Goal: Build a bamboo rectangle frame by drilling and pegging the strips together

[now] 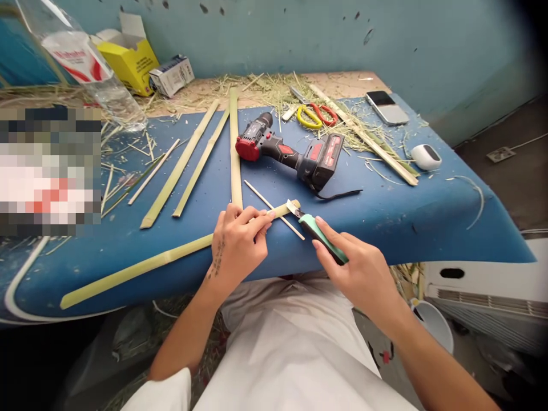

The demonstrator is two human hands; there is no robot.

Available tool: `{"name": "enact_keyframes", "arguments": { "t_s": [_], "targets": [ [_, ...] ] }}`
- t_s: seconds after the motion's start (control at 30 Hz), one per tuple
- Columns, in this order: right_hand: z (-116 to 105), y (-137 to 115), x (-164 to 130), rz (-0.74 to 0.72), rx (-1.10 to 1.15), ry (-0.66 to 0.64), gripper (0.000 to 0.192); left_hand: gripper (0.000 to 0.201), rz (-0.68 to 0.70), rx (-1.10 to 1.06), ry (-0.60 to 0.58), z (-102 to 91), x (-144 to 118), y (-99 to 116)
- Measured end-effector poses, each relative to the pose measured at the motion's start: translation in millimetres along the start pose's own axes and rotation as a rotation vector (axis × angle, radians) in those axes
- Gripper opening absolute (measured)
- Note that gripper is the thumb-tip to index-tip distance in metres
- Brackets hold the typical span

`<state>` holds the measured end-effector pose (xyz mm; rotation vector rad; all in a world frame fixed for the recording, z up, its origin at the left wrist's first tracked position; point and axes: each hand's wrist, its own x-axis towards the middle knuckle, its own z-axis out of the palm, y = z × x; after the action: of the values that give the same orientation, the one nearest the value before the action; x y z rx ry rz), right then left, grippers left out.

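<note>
The right hand (pixel 357 265) is wrapped around the handle of a mint-green and black utility knife (pixel 319 231), its forefinger stretched along the top. The left hand (pixel 240 237) is closed over a long, flat, yellow-green bamboo strip (pixel 166 257), its fingers pressing the strip down near its right end.

The relation that matters is at that end: a short stub of the strip shows beyond the left fingertips, up and to the right of them, and the silver knife blade (pixel 293 208) lies across it. Whether the edge bites or merely rests there, I cannot tell. The strip's long axis climbs from lower left to upper right, while the knife points from lower right to upper left, so the two lines cross. The left fingertips are just beside the blade; the right hand sits further back, behind the handle.

A thin, pale bamboo stick (pixel 257 193) slants across the strip near the stub, seemingly beneath it. Further out, a wider pale-green bamboo slat (pixel 235 148) points away from the left knuckles, and a black and red cordless drill (pixel 291 154) lies beyond the blade, all on the blue-covered table (pixel 385 220).
</note>
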<state>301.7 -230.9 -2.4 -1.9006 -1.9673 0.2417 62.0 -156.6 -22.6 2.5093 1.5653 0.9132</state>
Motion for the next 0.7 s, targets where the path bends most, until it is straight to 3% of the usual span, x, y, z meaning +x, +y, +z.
{"name": "enact_keyframes", "arguments": {
  "t_s": [0.17, 0.4, 0.7],
  "targets": [
    [-4.2, -0.3, 0.0, 0.013, -0.01, -0.032, 0.052, 0.033, -0.088, -0.009, -0.003, -0.2, 2.0, 0.8],
    [-3.6, -1.9, -0.2, 0.021, 0.008, -0.026, 0.052, 0.033, -0.062, -0.027, -0.025, -0.9, 3.1, 0.1],
    [-1.4, 3.1, -7.2, 0.017, 0.005, -0.035, 0.055, 0.029, -0.182, -0.049, -0.017, -2.8, 5.0, 5.8]
  ]
}}
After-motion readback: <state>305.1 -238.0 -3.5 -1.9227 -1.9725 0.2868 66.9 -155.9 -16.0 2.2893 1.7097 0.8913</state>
